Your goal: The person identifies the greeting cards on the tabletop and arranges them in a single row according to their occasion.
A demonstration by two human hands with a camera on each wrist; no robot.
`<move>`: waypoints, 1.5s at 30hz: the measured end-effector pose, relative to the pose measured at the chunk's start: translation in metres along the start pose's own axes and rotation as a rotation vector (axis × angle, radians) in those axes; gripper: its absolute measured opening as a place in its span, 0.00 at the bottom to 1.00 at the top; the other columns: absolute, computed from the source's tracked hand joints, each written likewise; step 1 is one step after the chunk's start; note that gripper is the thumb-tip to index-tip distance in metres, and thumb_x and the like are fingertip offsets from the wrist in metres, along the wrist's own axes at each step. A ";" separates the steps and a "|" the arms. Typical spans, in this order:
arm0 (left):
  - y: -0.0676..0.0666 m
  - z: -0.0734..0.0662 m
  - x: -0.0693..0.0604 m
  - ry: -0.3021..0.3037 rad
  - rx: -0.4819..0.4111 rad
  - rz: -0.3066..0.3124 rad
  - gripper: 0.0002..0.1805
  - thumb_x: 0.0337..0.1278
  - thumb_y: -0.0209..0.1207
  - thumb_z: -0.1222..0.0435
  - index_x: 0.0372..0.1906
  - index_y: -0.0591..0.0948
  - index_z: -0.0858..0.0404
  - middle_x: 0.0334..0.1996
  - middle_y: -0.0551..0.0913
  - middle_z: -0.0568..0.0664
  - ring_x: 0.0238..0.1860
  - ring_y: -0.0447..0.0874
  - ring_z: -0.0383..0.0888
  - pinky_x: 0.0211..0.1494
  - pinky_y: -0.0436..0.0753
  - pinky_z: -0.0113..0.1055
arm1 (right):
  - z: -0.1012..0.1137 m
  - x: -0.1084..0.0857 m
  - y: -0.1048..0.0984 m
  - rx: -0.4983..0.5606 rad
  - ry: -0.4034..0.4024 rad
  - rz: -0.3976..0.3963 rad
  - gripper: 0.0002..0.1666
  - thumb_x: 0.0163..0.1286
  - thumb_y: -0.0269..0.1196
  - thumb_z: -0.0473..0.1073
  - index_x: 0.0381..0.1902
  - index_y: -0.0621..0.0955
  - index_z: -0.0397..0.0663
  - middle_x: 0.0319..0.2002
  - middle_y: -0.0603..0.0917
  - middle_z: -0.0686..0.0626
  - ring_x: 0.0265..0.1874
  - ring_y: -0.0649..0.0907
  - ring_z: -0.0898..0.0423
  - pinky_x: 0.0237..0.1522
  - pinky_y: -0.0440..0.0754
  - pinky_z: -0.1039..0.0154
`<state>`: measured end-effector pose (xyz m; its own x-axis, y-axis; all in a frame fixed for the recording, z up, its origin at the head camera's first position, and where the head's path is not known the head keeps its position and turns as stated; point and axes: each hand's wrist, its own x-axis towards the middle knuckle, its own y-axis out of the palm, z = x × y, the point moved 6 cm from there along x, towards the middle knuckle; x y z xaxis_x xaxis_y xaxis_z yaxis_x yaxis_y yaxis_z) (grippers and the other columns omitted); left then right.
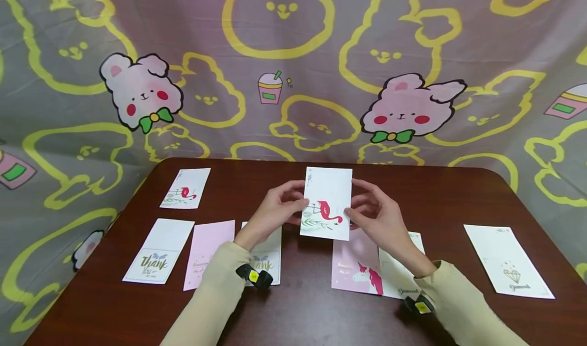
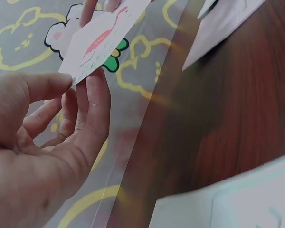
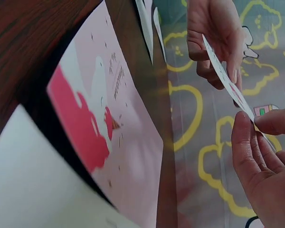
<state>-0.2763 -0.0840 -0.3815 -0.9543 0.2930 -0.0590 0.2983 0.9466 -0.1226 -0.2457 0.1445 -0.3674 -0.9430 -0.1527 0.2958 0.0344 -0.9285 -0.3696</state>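
Observation:
A white card with a red flamingo (image 1: 326, 188) is held upright above the middle of the table, its printed face toward me. My left hand (image 1: 281, 203) pinches its left edge between thumb and fingers. At the right edge my right hand (image 1: 378, 211) pinches it the same way. Both wrist views show this card (image 2: 102, 42) (image 3: 223, 73) between thumb and fingertips. Below the right hand lie a pink unicorn card (image 1: 355, 272) and a white diamond card (image 1: 408, 272), which is partly covered by that arm. A "Thank you" card (image 1: 270, 239) lies partly under the left wrist.
Another flamingo card (image 1: 185, 188) lies at the back left of the brown table (image 1: 302, 310). In front of it are a white "Thank you" card (image 1: 160, 239) and a pink card (image 1: 213, 239). One more diamond card (image 1: 506, 259) lies far right. A patterned curtain (image 1: 293, 30) hangs behind.

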 end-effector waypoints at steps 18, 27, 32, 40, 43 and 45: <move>-0.041 0.005 -0.010 0.039 0.095 -0.104 0.26 0.68 0.63 0.68 0.68 0.75 0.53 0.46 0.80 0.56 0.37 0.86 0.42 0.37 0.89 0.41 | 0.005 0.018 0.044 0.102 -0.020 0.046 0.36 0.62 0.71 0.28 0.66 0.76 0.49 0.44 0.85 0.38 0.33 0.89 0.51 0.30 0.90 0.55; -0.061 0.006 -0.013 0.028 0.150 -0.133 0.29 0.66 0.64 0.69 0.70 0.74 0.51 0.46 0.80 0.57 0.36 0.86 0.42 0.36 0.90 0.41 | 0.010 0.031 0.063 0.129 -0.014 0.059 0.31 0.62 0.71 0.29 0.63 0.78 0.47 0.45 0.85 0.38 0.35 0.90 0.46 0.31 0.90 0.53; -0.072 0.005 -0.012 0.035 0.198 -0.138 0.31 0.66 0.64 0.69 0.72 0.73 0.52 0.46 0.80 0.59 0.35 0.85 0.42 0.36 0.89 0.40 | 0.010 0.040 0.075 0.136 -0.004 0.058 0.33 0.62 0.71 0.30 0.65 0.77 0.48 0.45 0.85 0.38 0.35 0.90 0.47 0.32 0.90 0.49; -0.093 0.008 -0.010 0.018 0.197 -0.173 0.32 0.65 0.64 0.70 0.72 0.72 0.55 0.46 0.79 0.59 0.34 0.84 0.40 0.35 0.88 0.37 | 0.010 0.054 0.098 0.182 0.051 0.037 0.40 0.61 0.71 0.28 0.70 0.71 0.49 0.45 0.86 0.38 0.32 0.89 0.50 0.33 0.89 0.43; -0.102 0.011 -0.010 0.008 0.212 -0.200 0.31 0.65 0.64 0.69 0.72 0.73 0.55 0.46 0.79 0.58 0.35 0.84 0.39 0.35 0.87 0.35 | 0.011 0.058 0.107 0.194 0.067 0.035 0.41 0.61 0.71 0.28 0.71 0.70 0.48 0.45 0.86 0.38 0.32 0.89 0.50 0.33 0.89 0.44; -0.107 0.013 -0.011 0.000 0.224 -0.215 0.30 0.65 0.64 0.69 0.71 0.73 0.56 0.47 0.79 0.58 0.35 0.84 0.38 0.35 0.87 0.35 | 0.011 0.060 0.113 0.193 0.077 0.042 0.41 0.61 0.71 0.29 0.71 0.70 0.48 0.45 0.85 0.38 0.32 0.89 0.50 0.33 0.89 0.45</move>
<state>-0.2977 -0.1905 -0.3807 -0.9960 0.0891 -0.0084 0.0865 0.9336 -0.3476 -0.2947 0.0267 -0.3811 -0.9617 -0.1734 0.2123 0.1303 -0.9706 -0.2025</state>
